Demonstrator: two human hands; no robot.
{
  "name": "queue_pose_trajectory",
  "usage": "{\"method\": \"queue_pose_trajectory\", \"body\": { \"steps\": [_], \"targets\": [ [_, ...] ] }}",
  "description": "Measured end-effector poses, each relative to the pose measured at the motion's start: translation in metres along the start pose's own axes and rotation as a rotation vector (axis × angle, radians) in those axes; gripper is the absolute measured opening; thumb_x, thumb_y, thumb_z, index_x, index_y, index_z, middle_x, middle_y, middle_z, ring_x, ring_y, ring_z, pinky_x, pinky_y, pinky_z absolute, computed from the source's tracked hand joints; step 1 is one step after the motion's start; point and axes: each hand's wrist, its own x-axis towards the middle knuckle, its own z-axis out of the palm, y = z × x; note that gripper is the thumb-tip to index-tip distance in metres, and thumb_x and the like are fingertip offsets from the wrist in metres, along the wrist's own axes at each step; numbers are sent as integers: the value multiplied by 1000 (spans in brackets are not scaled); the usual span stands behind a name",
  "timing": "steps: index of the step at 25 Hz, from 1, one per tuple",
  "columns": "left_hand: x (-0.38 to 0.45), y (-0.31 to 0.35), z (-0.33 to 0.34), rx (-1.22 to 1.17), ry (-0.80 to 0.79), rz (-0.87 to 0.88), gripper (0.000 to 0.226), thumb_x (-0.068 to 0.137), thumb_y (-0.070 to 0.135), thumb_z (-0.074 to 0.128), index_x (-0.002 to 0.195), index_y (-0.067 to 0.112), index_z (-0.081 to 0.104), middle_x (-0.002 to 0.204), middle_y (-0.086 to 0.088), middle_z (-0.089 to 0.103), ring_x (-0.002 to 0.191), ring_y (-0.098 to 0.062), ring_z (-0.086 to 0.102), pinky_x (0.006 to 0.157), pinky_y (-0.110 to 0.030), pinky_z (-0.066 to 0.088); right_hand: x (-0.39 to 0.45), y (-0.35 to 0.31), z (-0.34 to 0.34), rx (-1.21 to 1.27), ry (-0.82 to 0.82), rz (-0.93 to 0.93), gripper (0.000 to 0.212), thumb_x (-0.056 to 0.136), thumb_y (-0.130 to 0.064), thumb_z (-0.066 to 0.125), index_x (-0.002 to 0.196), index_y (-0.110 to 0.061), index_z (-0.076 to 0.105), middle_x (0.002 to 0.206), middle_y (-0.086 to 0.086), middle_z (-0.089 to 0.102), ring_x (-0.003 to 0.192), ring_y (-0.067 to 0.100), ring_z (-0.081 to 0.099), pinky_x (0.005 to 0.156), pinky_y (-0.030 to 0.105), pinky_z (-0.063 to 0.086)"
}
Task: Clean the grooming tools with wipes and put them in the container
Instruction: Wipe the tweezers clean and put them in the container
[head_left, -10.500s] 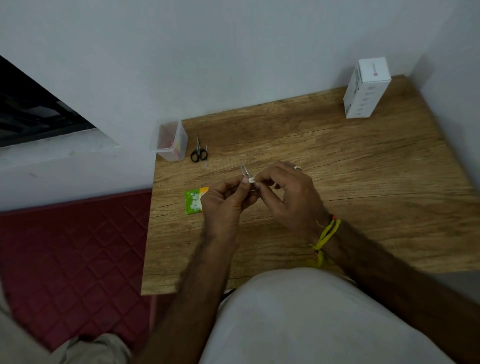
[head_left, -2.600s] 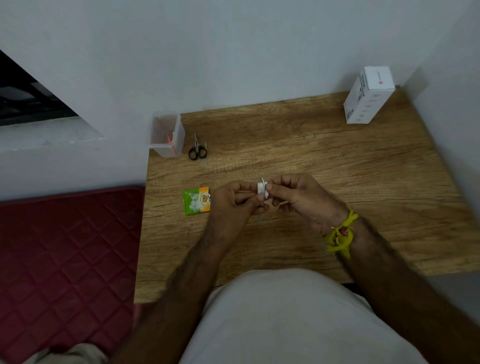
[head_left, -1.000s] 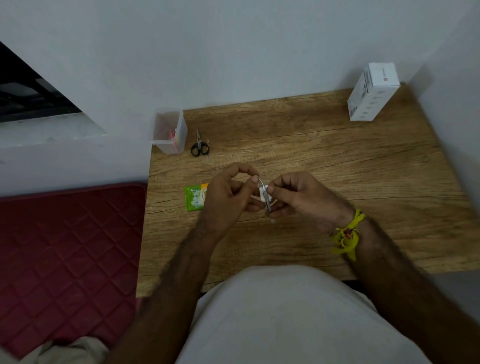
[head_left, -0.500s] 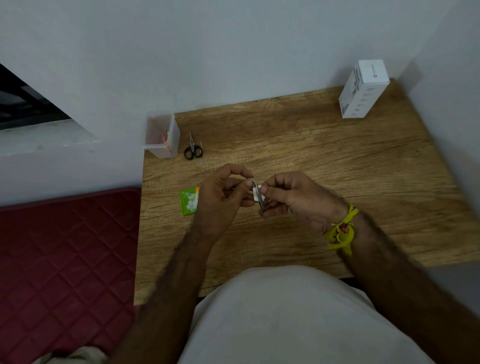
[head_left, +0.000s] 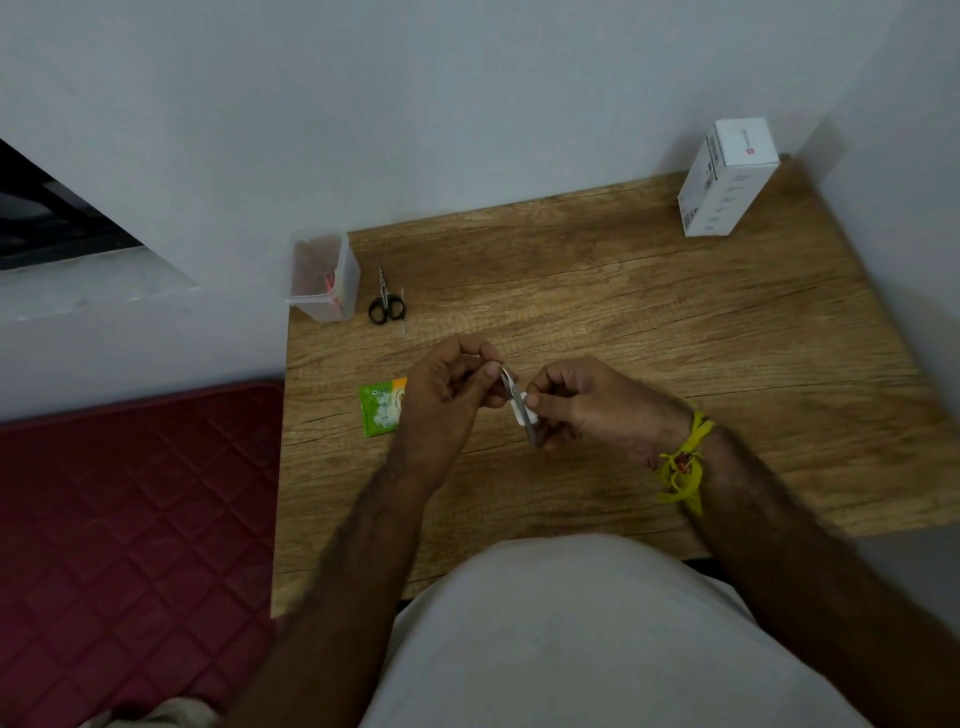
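Left hand (head_left: 447, 387): the upper end of a thin metal tool (head_left: 524, 415) is being pinched between thumb and forefinger, above the middle of the bench (head_left: 649, 322).
Right hand (head_left: 597, 405): a small white wipe (head_left: 517, 402) is being pinched round the tool by thumb and fingers, just at 3 o'clock of the left hand.
Tool: it is being held clear of the bench between both hands, slanting from upper left to lower right; its kind cannot be told.
Box (head_left: 324, 278): a clear plastic container is being kept at the bench's far-left corner, at 11 o'clock of the hands; something pink is showing inside.
Scissors (head_left: 385, 304): black-handled, lying flat just at 3 o'clock of the box, tips pointing away from the person.
Sachet (head_left: 382, 410): a green wipe packet is lying on the bench, partly hidden by the left hand, at its 9 o'clock.
Carton (head_left: 727, 176): a white carton is standing at the far-right corner, at 1 o'clock, well apart from the hands.
Thread (head_left: 683, 462): a yellow band is being worn on the right wrist.
Mat (head_left: 130, 519): a quilted red mat is lying beside the bench at 9 o'clock.
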Motion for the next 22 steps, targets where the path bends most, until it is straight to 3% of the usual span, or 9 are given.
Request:
{"method": "queue_pose_trajectory", "body": {
  "steps": [6,12,22],
  "targets": [
    [0,0,0,-22,14,7,6,95,-8,56,101,-8,59,87,-19,72,79,-16,71,66,-23,55,0,1,-2,-25,-19,-2,10,100,-8,58,94,-3,64,83,12,71,70,18,69,60,23,56],
    [0,-1,0,-21,40,5,9,95,-9,56,103,-12,58,92,-33,68,79,-20,70,66,-23,56,0,0,-2,-104,3,-28,7,98,-6,60,91,-4,63,75,5,71,63,9,69,56,20,53],
    [-1,1,-1,-14,47,13,7,94,-10,56,99,-6,60,91,-32,68,79,-20,70,66,-23,56,0,1,-2,-151,8,-43,8,98,-6,60,91,-4,63,80,8,70,67,12,69,59,21,54]
  ]
}}
